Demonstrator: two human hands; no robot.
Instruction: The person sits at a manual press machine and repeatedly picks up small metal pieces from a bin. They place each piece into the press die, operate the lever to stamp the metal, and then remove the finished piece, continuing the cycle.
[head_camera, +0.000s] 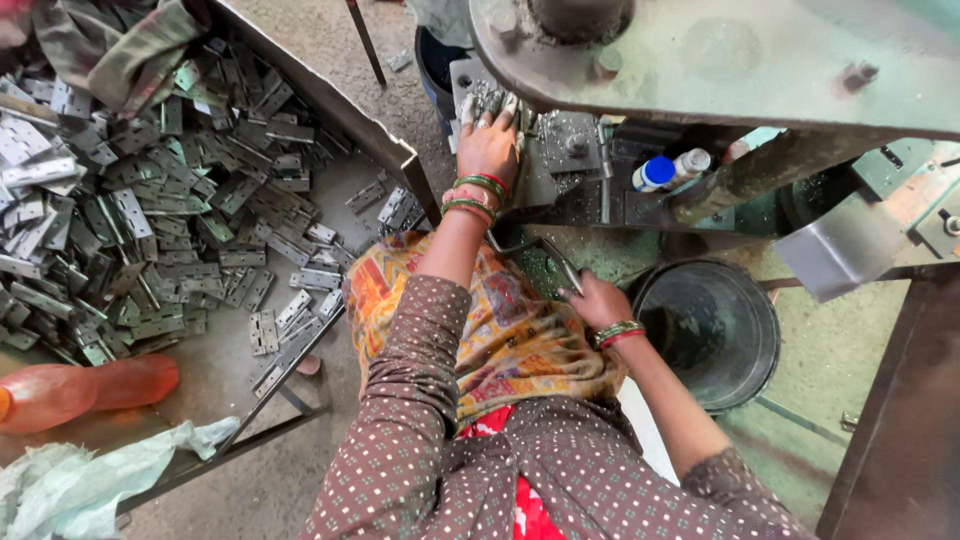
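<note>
Nearest the camera, two dotted brown sleeves (420, 420) reach forward over a patterned orange cloth (500, 330) on the lap. At the right, the right hand (597, 300), bangles on its wrist, is closed around the end of a thin metal rod (550, 255) that runs up toward the machine. Just right of it stands a dark round bucket (712, 330) on the floor. Farther forward, the left hand (488, 140) lies flat with fingers spread on the grey metal bed of the press machine (700, 60), fingertips touching small metal pieces there; whether it grips one I cannot tell. A white bottle with a blue cap (665, 170) lies under the machine frame. Off to the left, the desk (200, 385) carries a heap of metal hinges (150, 220), an orange plastic bottle (90, 390) and a crumpled pale sack (90, 470).
</note>
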